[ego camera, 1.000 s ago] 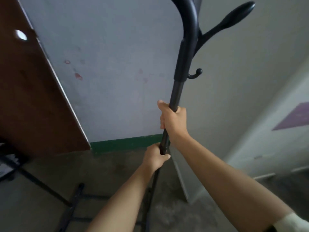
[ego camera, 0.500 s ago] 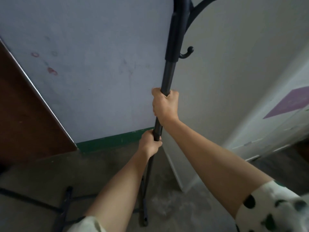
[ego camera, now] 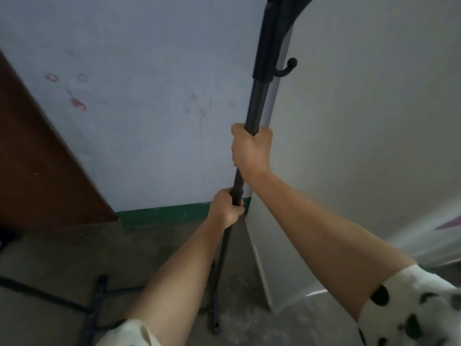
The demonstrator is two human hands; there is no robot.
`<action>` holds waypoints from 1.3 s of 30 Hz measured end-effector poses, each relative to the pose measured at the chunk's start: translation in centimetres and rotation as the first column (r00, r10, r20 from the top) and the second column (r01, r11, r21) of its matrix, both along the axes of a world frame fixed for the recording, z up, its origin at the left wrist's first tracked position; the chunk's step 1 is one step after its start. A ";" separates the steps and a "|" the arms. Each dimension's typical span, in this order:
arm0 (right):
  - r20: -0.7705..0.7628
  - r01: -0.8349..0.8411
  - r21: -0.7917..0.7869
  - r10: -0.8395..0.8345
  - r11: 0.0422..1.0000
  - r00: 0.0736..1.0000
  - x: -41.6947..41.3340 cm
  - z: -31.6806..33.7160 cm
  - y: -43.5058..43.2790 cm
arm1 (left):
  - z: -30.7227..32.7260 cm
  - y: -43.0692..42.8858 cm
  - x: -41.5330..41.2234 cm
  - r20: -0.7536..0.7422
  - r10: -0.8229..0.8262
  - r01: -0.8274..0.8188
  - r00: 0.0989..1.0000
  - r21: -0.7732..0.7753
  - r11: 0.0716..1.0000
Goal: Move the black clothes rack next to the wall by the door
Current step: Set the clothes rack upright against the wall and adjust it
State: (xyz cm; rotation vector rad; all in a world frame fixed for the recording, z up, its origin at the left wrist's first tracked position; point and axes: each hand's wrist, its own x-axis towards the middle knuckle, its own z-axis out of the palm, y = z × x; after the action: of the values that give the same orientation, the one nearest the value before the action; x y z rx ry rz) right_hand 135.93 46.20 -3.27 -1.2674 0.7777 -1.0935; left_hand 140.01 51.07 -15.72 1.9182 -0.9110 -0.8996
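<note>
Door edge slid leftward — both hands grip rack.

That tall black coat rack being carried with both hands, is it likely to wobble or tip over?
Probably top-heavy: the clothes rack is a tall thin pole with hooks high up. It looks rigid, not floppy. Right hand and left hand both grip it, suggesting it needs steadying.

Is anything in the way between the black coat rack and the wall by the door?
Nothing visible. Both hands, left hand and right hand, grip the black rack, and the floor up to the wall beside the brown door looks bare.
</note>
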 end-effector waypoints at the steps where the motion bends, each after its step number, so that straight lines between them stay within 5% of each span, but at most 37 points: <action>1: 0.001 0.000 -0.002 0.000 1.000 1.000 0.3 0.0 -0.7 | 0.0 -0.6 0.2 0.010 0.000 0.000 1.000 0.003 1.000; 11: 0.012 -0.012 -0.113 0.013 0.994 1.000 2.7 0.0 -7.1 | 0.1 -7.4 2.7 0.023 0.041 -0.041 0.999 0.011 0.999; 39: -0.021 0.026 -0.114 -0.029 0.993 0.999 6.2 -0.3 -29.8 | 0.0 -30.0 5.8 0.013 0.048 -0.049 0.999 0.032 0.998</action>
State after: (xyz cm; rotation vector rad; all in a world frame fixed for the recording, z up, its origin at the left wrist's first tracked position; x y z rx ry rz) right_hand 142.11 16.41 -3.57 -1.3702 0.7602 -1.1617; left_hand 145.78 21.11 -15.72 1.9673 -0.8583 -0.8800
